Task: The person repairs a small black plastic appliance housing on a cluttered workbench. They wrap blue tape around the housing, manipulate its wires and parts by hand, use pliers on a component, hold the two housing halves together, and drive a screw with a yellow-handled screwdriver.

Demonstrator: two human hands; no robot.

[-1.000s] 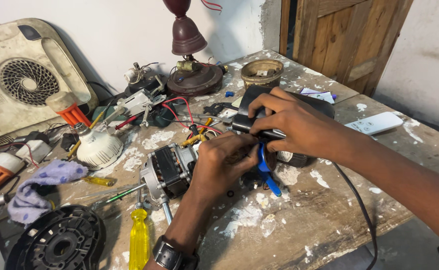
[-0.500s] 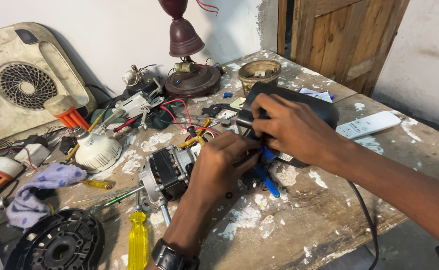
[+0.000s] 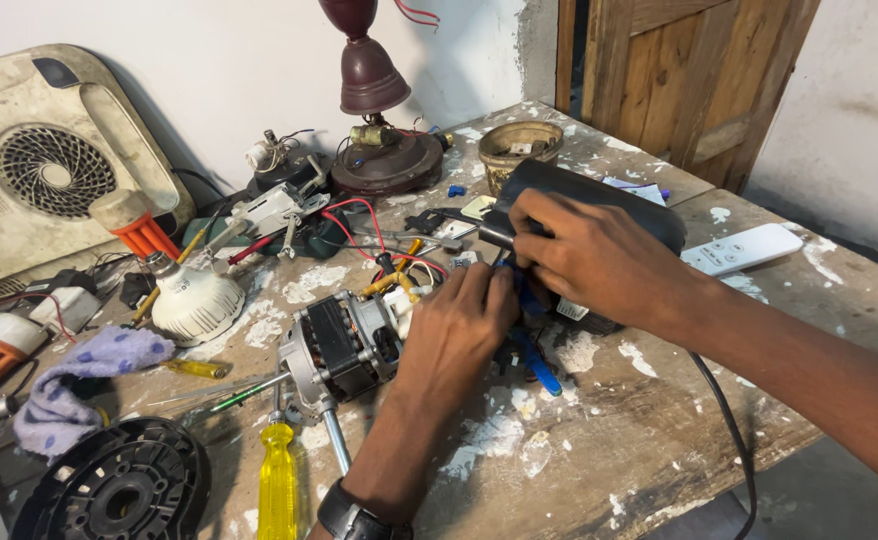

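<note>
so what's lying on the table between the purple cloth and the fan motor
In the head view, a small yellow-handled tool lies between the purple cloth and the fan motor.

You get soft, even daylight here, bright enough to read everything on the table [image 3: 659, 440]. The white wall [image 3: 209, 70] at 11 o'clock is the brightest patch, without glare. Shadows are faint and short, falling under your left hand [image 3: 456, 335] and right hand [image 3: 589, 255]. Focus holds across the middle; the wooden door [image 3: 689, 80] at 1 o'clock leans slightly from lens distortion.
</note>
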